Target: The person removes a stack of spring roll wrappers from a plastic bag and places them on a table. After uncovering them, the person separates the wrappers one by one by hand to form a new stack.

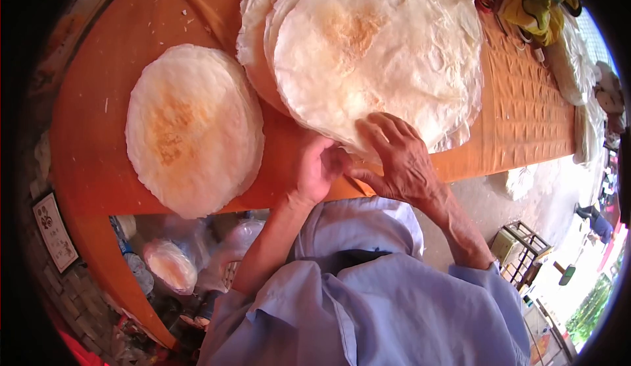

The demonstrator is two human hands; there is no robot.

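Large thin round flatbreads lie in a tall stack [407, 50] at the top centre, browned in patches on the upper sheet. A smaller stack of flatbreads [197, 129] rests to its left, its lower edge reaching the table's front edge. My right hand [397, 159] is at the near edge of the large stack, fingers spread over the top sheet and thumb pointing left. My left hand [319, 169] is just left of it, below the stack's near edge, palm turned up; its fingertips are partly hidden, and I cannot tell what they hold.
An orange cloth [85, 136] covers the table. Yellow-green fabric [529, 4] and plastic bags [572, 64] lie at the upper right. Wrapped flatbreads [171, 266] sit below the table on the left. A metal rack [522, 248] stands on the floor at the right.
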